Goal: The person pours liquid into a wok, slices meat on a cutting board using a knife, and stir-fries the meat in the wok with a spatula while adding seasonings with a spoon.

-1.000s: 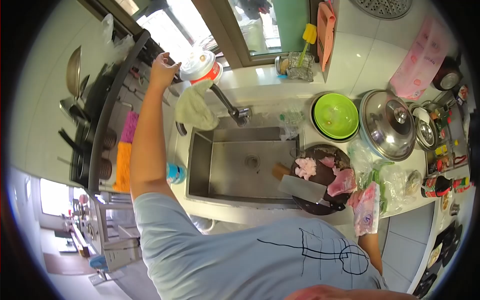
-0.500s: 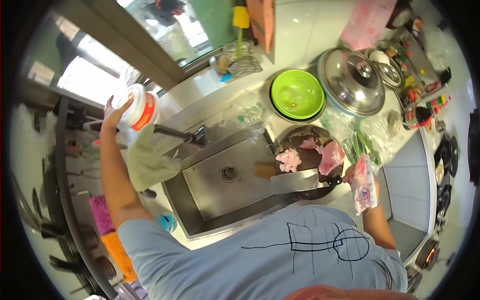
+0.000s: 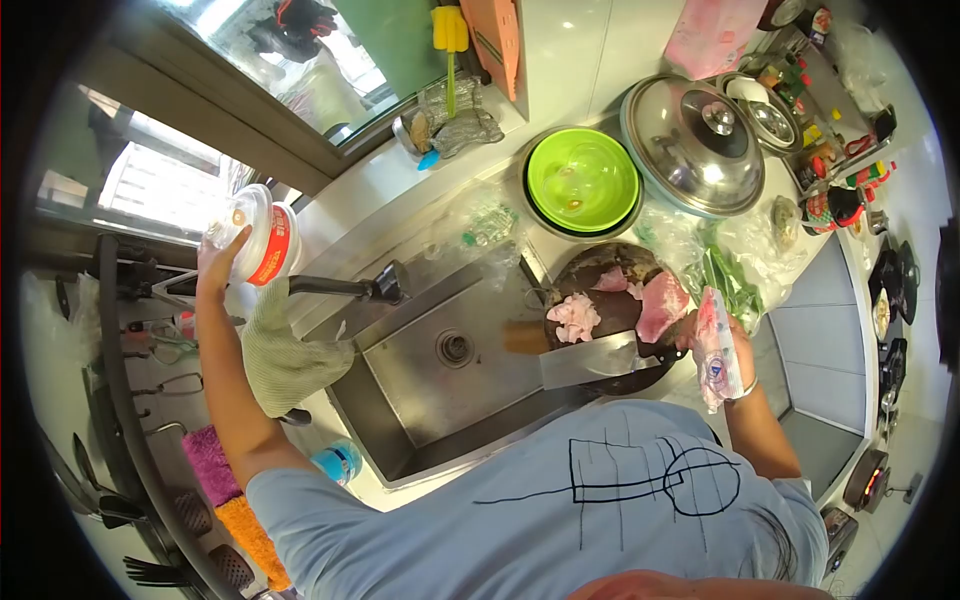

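Note:
My left hand [image 3: 218,262] is stretched out to the far left, its fingers closed on a white plastic tub [image 3: 255,238] with a red band, beside the window. My right hand [image 3: 742,362] grips a clear plastic bag [image 3: 714,355] of pinkish meat, just right of the round chopping board. On that dark board [image 3: 592,262] lie a slab of raw meat [image 3: 662,308], a pale chopped heap [image 3: 575,317] and a smaller piece of meat [image 3: 610,280]. A cleaver [image 3: 595,362] rests across the board's near edge, its blade reaching over the sink.
The steel sink [image 3: 405,385] lies in the middle, under a black tap [image 3: 385,284] with a green cloth [image 3: 290,350] beside it. Behind the board are a green bowl [image 3: 583,165], a lidded pot [image 3: 690,150] and bagged green vegetables [image 3: 728,285]. A utensil rail [image 3: 130,400] runs along the left.
The view has shifted slightly. The bag in my right hand has moved a little up and left, toward the board. My left hand still holds the tub, slightly lower in view.

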Available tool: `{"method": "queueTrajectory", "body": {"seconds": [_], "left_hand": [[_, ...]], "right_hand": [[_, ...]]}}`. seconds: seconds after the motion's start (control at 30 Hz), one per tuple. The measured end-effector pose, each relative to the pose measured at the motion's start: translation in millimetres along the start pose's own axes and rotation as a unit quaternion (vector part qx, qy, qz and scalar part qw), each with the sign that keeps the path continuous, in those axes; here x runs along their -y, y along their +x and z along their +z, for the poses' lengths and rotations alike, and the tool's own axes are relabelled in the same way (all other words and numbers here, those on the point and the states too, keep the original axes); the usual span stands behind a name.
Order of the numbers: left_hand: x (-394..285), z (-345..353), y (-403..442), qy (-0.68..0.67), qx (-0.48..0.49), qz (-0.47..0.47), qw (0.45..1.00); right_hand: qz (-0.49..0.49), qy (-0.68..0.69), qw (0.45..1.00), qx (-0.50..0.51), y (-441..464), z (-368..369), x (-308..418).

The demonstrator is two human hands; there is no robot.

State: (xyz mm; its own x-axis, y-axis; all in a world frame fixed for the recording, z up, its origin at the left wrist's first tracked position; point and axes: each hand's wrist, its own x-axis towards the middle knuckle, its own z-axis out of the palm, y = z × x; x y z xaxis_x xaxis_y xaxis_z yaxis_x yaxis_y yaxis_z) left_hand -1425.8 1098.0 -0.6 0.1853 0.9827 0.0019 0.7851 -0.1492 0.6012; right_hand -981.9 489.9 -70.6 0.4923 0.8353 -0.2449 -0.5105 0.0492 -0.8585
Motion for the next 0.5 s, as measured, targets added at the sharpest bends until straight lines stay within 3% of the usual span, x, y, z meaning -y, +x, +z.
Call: {"method": "queueTrajectory", "body": {"seconds": [0.13,0.17,0.23,0.27,0.33,0.47,0.5], "left_hand": [[17,-2,5,0.078,-0.051,-0.011,0.996],[29,-5,12,0.038,-0.01,-0.004,0.999],[42,-5,18,0.059,-0.023,-0.039,0.997],[32,-5,9,0.057,-0.016,-0.062,0.996],[40,-7,8,0.003,-0.01,-0.022,1.0],[-15,-33,-35,-0.019,-0.031,-0.061,0.997],[-9,-41,-30,0.027,-0.051,-0.04,0.998]], "right_hand": [[0.004,-0.062,0.997,-0.047,-3,-5,-3],[-0.004,-0.078,0.996,-0.051,-1,-5,-5],[-0.02,-0.08,0.996,-0.043,2,-12,-13],[-0.02,-0.022,0.999,-0.036,3,-12,-14],[-0.025,-0.004,0.999,-0.032,3,-15,-17],[-0.029,0.02,0.999,-0.026,3,-21,-17],[-0.031,0.031,0.999,-0.026,4,-22,-17]]}}
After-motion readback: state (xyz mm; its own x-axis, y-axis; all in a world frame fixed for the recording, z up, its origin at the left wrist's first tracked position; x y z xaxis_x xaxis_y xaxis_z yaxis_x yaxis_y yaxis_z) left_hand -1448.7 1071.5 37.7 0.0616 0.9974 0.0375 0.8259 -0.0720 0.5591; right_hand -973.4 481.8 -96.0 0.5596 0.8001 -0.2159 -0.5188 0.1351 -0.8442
